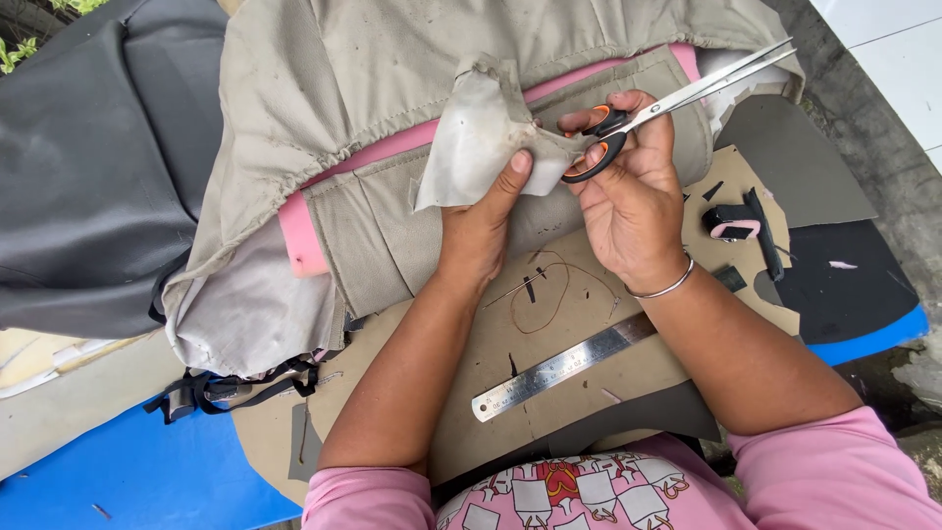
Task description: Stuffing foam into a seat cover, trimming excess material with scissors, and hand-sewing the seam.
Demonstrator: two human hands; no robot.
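Grey fabric scrap (481, 137) w/ hands; scissors (677, 98) tip cropped

left hand (483, 221) pinching, right hand (628, 186) — fingers curled

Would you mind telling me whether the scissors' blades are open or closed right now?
Nearly closed: the scissors in the right hand show their two blades almost together, with only a thin gap towards the tips, pointing away from the beige fabric piece.

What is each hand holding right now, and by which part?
Left hand pinches the fabric piece at its lower edge; right hand holds the scissors through the handle loops.
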